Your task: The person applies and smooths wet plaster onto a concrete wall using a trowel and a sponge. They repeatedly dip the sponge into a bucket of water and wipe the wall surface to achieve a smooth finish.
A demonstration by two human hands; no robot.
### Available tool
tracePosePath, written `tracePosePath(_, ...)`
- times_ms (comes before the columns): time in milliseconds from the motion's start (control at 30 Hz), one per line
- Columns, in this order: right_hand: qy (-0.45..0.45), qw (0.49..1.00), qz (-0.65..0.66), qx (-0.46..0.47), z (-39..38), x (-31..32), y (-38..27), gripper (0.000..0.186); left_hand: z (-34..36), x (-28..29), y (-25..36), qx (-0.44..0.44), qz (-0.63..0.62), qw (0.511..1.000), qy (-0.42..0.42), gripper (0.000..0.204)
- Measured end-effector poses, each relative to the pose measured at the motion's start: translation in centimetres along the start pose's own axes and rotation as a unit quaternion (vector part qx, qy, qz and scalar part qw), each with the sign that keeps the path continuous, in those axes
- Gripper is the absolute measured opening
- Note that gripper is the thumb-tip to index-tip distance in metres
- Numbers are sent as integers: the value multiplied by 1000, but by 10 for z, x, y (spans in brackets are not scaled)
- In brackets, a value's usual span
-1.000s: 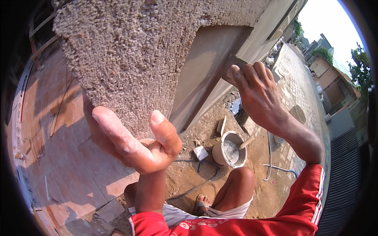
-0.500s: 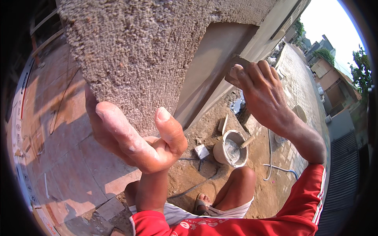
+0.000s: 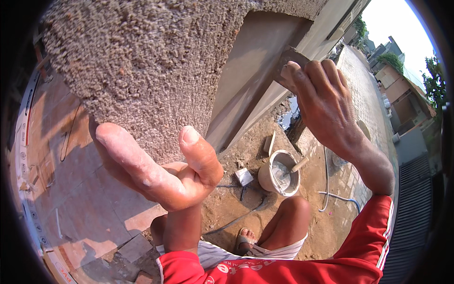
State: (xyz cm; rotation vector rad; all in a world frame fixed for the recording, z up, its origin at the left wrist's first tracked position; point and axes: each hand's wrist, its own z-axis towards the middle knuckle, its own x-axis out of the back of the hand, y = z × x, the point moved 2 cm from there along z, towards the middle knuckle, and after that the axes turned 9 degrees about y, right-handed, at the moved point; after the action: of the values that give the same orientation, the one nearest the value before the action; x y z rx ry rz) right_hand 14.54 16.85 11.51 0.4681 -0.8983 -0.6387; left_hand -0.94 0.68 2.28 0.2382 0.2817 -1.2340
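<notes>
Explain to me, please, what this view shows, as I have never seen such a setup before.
No machine here: these are a person's two bare hands, seen from a wide fisheye camera worn on the head. The left hand, spread open, is by the lower edge of a rough grey wall; contact is hard to tell. The right hand grips a flat grey piece beside a smooth recess. On the sandy ground are a bucket of grey mix, with a handle sticking out, and a pale block.

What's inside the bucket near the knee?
Bucket: pale grey, wet-looking mix, with a light handle sticking out. The mix covers the bottom; the handle's lower end can't be made out.
</notes>
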Motion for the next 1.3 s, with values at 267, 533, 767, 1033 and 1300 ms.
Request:
tracePosePath(267,-14,999,-49,9,-9,-27,-16,39,0,4,-9,-6,-9,1000,0,64)
tracePosePath(533,-24,999,36,17,-26,-28,-26,34,2,0,-1,-1,-12,1000,10,60)
tracePosePath(767,35,998,-41,-21,-4,-20,-2,32,1,6,-7,-13,-23,1000,0,63)
tracePosePath(1033,-81,981,169,-47,-72,-72,-60,39,3,0,2,20,-19,1000,-6,62)
tracePosePath(1300,318,764,385,-409,-61,-70,27,28,0,0,8,42,23,999,-15,62)
